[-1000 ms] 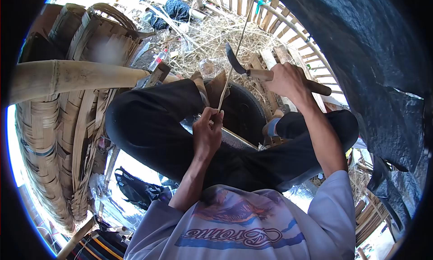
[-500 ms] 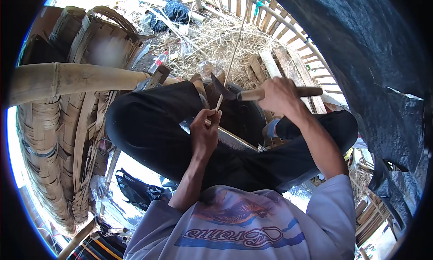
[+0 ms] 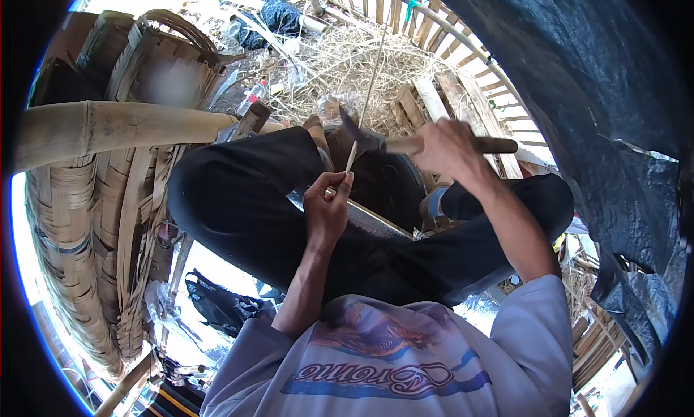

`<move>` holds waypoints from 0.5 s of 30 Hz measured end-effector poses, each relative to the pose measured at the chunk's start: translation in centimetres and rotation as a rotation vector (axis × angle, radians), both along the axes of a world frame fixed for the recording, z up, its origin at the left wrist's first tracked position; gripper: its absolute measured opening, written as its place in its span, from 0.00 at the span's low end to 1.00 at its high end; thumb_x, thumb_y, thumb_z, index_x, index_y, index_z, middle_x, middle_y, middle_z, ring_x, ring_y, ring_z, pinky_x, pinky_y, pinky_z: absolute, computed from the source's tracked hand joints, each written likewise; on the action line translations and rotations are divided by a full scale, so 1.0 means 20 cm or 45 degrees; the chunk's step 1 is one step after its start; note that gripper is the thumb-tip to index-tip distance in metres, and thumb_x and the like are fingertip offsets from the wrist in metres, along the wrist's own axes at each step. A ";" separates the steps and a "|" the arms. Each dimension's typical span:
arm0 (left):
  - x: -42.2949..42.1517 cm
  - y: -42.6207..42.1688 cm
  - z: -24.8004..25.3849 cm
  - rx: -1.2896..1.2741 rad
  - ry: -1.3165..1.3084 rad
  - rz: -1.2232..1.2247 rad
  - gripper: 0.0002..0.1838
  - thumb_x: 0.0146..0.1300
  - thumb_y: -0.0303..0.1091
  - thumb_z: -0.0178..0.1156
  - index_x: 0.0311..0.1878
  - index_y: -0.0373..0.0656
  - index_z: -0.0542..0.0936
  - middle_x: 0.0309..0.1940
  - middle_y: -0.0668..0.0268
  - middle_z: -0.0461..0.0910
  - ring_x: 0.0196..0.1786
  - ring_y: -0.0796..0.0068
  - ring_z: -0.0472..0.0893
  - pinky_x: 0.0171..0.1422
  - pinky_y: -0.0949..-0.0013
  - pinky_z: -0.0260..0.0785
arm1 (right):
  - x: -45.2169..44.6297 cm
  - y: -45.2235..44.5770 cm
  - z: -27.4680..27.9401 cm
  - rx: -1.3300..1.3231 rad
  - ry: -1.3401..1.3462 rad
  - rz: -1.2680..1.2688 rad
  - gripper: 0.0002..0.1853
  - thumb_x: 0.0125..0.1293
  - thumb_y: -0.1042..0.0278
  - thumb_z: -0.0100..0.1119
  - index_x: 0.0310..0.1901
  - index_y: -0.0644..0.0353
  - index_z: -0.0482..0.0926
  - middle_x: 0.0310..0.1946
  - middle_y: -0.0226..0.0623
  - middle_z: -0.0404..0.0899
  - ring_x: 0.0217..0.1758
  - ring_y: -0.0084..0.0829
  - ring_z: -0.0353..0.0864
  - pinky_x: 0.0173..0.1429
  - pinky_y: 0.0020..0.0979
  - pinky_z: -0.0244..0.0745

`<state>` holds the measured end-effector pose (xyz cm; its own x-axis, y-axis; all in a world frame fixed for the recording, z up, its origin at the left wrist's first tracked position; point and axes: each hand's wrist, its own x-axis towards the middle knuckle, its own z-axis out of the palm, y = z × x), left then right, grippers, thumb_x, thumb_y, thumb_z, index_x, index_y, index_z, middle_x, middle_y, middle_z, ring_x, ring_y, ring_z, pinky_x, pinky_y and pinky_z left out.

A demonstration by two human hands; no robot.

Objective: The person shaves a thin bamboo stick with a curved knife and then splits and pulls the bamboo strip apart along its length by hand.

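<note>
My left hand point(image 3: 327, 209) is closed in a pinch around the near end of a long, thin bamboo strip point(image 3: 352, 157). From those fingers the strip runs forward and slightly right, its far part reaching toward the slatted fence. Closed around a long wooden handle, my right hand point(image 3: 447, 151) holds a curved knife point(image 3: 497, 145) pointing left. The dark, hooked blade lies across the strip, a little beyond my left fingertips, and covers a short stretch of it. Whether its edge cuts into the strip cannot be made out.
A thick bamboo pole point(image 3: 130, 128) and stacked woven bamboo panels point(image 3: 72, 265) stand at left. Dry shavings point(image 3: 361, 63) and a plastic bottle point(image 3: 253, 95) lie ahead. A slatted fence point(image 3: 452, 30) and dark plastic sheeting point(image 3: 600, 106) border the right. A black bag point(image 3: 217, 301) lies at lower left.
The knife blade has shifted slightly forward along the strip, away from my left fingers. The strip's far end has swung a little left. My left hand has hardly moved.
</note>
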<state>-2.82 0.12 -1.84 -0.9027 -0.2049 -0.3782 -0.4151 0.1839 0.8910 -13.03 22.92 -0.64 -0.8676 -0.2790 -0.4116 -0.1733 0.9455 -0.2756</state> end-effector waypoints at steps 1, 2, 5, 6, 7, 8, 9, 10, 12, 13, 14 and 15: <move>-0.01 0.00 0.00 0.039 -0.029 0.036 0.12 0.65 0.36 0.64 0.41 0.36 0.82 0.26 0.72 0.79 0.22 0.91 0.64 0.24 0.79 0.55 | 0.02 -0.01 0.02 0.001 0.014 0.036 0.10 0.50 0.62 0.63 0.34 0.54 0.86 0.24 0.46 0.83 0.28 0.45 0.85 0.43 0.39 0.81; -0.01 -0.01 0.01 0.076 -0.062 0.071 0.12 0.65 0.36 0.63 0.41 0.36 0.83 0.26 0.73 0.79 0.22 0.91 0.64 0.24 0.79 0.55 | 0.05 -0.03 0.04 0.002 0.028 0.071 0.10 0.49 0.61 0.63 0.32 0.56 0.86 0.24 0.47 0.83 0.28 0.46 0.85 0.43 0.41 0.81; -0.01 0.00 0.02 0.047 -0.042 -0.020 0.12 0.66 0.37 0.63 0.41 0.36 0.83 0.26 0.73 0.78 0.22 0.91 0.64 0.24 0.80 0.55 | -0.02 -0.01 0.06 -0.124 0.092 -0.137 0.11 0.48 0.61 0.64 0.30 0.57 0.85 0.24 0.48 0.83 0.30 0.47 0.85 0.44 0.42 0.81; 0.00 0.00 0.00 0.051 -0.044 -0.026 0.12 0.66 0.37 0.63 0.41 0.36 0.83 0.26 0.73 0.78 0.22 0.91 0.64 0.24 0.80 0.55 | -0.03 -0.01 0.08 -0.075 0.076 -0.123 0.11 0.48 0.61 0.64 0.30 0.59 0.85 0.25 0.50 0.83 0.31 0.47 0.85 0.43 0.43 0.80; 0.01 -0.01 -0.02 0.047 -0.056 -0.004 0.12 0.66 0.37 0.63 0.41 0.36 0.83 0.26 0.74 0.78 0.22 0.91 0.64 0.24 0.79 0.54 | -0.01 -0.02 0.06 -0.071 0.079 -0.128 0.11 0.48 0.61 0.64 0.30 0.59 0.85 0.25 0.50 0.83 0.31 0.47 0.85 0.43 0.43 0.80; 0.01 -0.02 -0.03 0.041 -0.065 0.021 0.12 0.66 0.37 0.63 0.41 0.36 0.83 0.25 0.74 0.77 0.22 0.91 0.64 0.24 0.79 0.54 | 0.03 -0.03 0.03 -0.069 0.078 -0.012 0.11 0.49 0.61 0.64 0.30 0.59 0.84 0.25 0.50 0.83 0.31 0.46 0.85 0.43 0.42 0.80; 0.00 -0.02 -0.01 0.039 -0.057 0.026 0.12 0.66 0.37 0.63 0.41 0.36 0.83 0.25 0.74 0.77 0.22 0.91 0.64 0.24 0.79 0.54 | 0.06 -0.06 0.03 -0.070 0.078 0.110 0.11 0.49 0.61 0.64 0.30 0.60 0.84 0.26 0.50 0.83 0.31 0.46 0.85 0.43 0.42 0.81; -0.01 -0.01 0.01 0.032 -0.069 0.019 0.11 0.66 0.37 0.63 0.41 0.36 0.83 0.25 0.74 0.77 0.23 0.91 0.64 0.24 0.79 0.54 | 0.08 -0.07 0.06 -0.052 0.045 0.132 0.10 0.49 0.62 0.64 0.29 0.60 0.84 0.25 0.50 0.83 0.30 0.45 0.85 0.43 0.41 0.81; -0.01 -0.02 0.02 0.021 -0.090 0.011 0.11 0.66 0.36 0.63 0.41 0.36 0.83 0.25 0.74 0.77 0.23 0.91 0.65 0.24 0.79 0.54 | 0.01 -0.04 0.03 -0.100 0.023 0.004 0.10 0.49 0.62 0.64 0.28 0.60 0.84 0.25 0.50 0.83 0.30 0.45 0.85 0.43 0.41 0.81; -0.01 -0.02 0.02 0.056 -0.098 0.005 0.11 0.66 0.36 0.63 0.41 0.36 0.83 0.25 0.74 0.77 0.24 0.91 0.66 0.25 0.79 0.56 | 0.00 -0.02 0.01 -0.140 -0.003 -0.130 0.11 0.48 0.62 0.65 0.28 0.60 0.84 0.25 0.50 0.83 0.30 0.45 0.85 0.43 0.42 0.81; -0.01 -0.02 0.02 0.094 -0.106 -0.003 0.11 0.66 0.36 0.62 0.41 0.36 0.83 0.25 0.73 0.77 0.24 0.91 0.67 0.26 0.79 0.57 | 0.02 -0.02 0.00 -0.138 -0.010 -0.136 0.11 0.48 0.62 0.65 0.28 0.60 0.84 0.25 0.50 0.83 0.30 0.45 0.85 0.43 0.42 0.81; 0.00 -0.02 0.01 0.098 -0.107 -0.008 0.11 0.66 0.36 0.62 0.41 0.36 0.83 0.25 0.73 0.77 0.24 0.91 0.67 0.26 0.79 0.57 | 0.03 -0.02 -0.01 -0.104 -0.005 -0.057 0.11 0.49 0.62 0.64 0.29 0.60 0.84 0.24 0.50 0.83 0.30 0.45 0.85 0.42 0.41 0.81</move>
<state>-2.80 -0.22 -1.60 -0.8684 -0.1671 -0.4669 -0.4879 0.1190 0.8648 -12.35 22.46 -0.84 -0.8783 -0.2729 -0.3926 -0.1302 0.9266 -0.3528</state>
